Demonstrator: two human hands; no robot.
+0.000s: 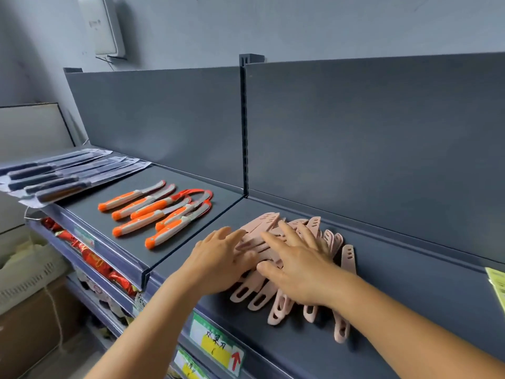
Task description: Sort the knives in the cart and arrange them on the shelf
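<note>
Matt pink plastic knives [276, 269] on a smooth, matt grey shelf [396, 291] — orange-handled knives [155, 212] glossier.

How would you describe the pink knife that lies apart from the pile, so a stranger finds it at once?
Start at the dark grey metal shelf, right of its upright divider. Both hands, left hand and right hand, press a pile of pale pink plastic knives. The single pink knife lies rightmost, alone.
</note>
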